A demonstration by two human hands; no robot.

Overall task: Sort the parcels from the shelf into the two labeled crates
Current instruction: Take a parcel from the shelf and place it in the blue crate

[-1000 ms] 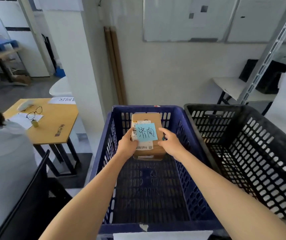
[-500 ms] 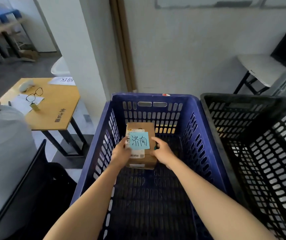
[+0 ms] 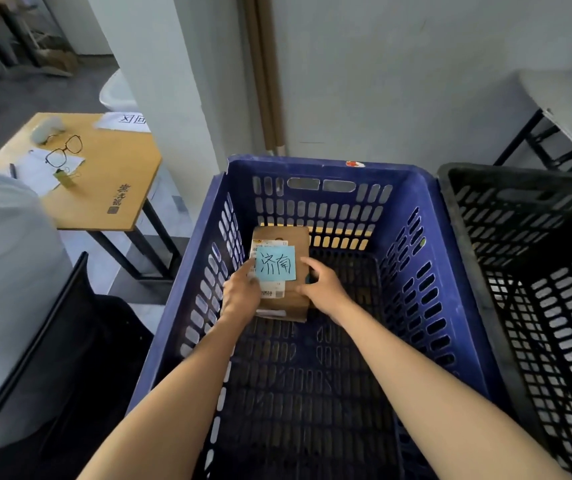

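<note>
Clasping the cardboard parcel (image 3: 299, 237) from both sides, my left grip (image 3: 241, 296) curls round its left edge, thumb on the shipping label, and my right grip (image 3: 322, 289) curls round its right edge. A handwritten blue note (image 3: 275, 268) lies on top. The parcel is low inside the blue crate (image 3: 295, 161), toward its far wall. The black crate (image 3: 520, 171) stands just beside, on the right.

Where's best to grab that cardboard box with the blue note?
By its two long sides, coming from above: the box is narrow and level, low inside the crate, with the note facing up. The left hand and right hand hold it that way, thumbs on top.
</note>
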